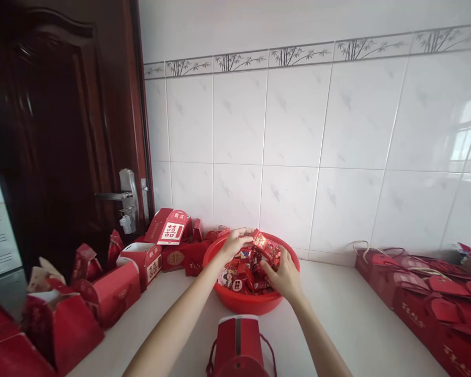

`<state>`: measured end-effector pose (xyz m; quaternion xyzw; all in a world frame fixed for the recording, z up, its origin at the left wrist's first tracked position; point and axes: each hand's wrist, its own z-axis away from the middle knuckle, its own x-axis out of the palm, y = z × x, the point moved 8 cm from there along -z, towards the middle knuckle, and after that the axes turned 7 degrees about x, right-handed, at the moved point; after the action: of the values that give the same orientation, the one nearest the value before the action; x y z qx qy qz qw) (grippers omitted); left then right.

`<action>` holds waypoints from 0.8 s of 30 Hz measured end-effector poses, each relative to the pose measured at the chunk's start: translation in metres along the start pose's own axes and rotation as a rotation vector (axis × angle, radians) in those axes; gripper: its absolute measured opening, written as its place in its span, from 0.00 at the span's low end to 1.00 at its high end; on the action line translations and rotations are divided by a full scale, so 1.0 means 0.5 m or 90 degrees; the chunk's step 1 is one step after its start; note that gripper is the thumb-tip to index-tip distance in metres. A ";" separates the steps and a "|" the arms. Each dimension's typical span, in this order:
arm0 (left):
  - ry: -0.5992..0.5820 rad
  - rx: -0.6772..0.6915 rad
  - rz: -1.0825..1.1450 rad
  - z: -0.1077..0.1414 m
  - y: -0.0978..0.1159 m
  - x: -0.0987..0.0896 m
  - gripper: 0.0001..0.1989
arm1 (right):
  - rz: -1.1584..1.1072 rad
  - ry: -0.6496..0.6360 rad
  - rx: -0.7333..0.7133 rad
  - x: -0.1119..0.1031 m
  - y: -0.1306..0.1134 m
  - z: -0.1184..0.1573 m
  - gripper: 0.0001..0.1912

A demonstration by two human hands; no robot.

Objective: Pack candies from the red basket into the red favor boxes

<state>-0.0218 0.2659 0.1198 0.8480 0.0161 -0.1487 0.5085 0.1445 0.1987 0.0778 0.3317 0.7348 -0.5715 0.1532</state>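
A red plastic basin (251, 303) full of red-wrapped sweets (249, 277) stands on the white table. Over its far side, a shiny red and gold candy packet (264, 244) lies between my two hands. My left hand (236, 244) pinches its left end with thumb and fingertips. At the right end, my right hand (286, 275) has its fingers closed on the packet, with the thumb over the sweets. Whether this is one packet or two overlapping ones I cannot tell. Between my forearms, closest to me, sits a red gift box (238, 343) with a dark stripe and cord handles.
Several red gift boxes, some with open tops (143, 256), crowd the left side of the table (325, 324). Along the right edge stand red gift bags (419, 303) with cord handles. A tiled wall (290, 120) closes the back; a dark door (63, 131) is at left.
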 end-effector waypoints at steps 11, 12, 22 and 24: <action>0.106 0.029 0.202 0.080 0.017 -0.014 0.18 | -0.508 -0.419 -0.054 0.019 -0.062 0.037 0.18; 0.105 0.037 0.201 0.080 0.020 -0.013 0.18 | -0.528 -0.427 -0.046 0.019 -0.063 0.040 0.18; -0.019 0.085 0.111 0.091 0.053 0.022 0.20 | -0.520 -0.429 -0.010 0.021 -0.060 0.040 0.21; -0.027 0.095 0.098 0.093 0.057 0.024 0.21 | -0.506 -0.433 -0.011 0.022 -0.062 0.042 0.21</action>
<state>-0.0163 0.2104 0.1210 0.8787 -0.0713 -0.1280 0.4544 0.1128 0.1783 0.0877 -0.1787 0.7172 -0.6550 0.1570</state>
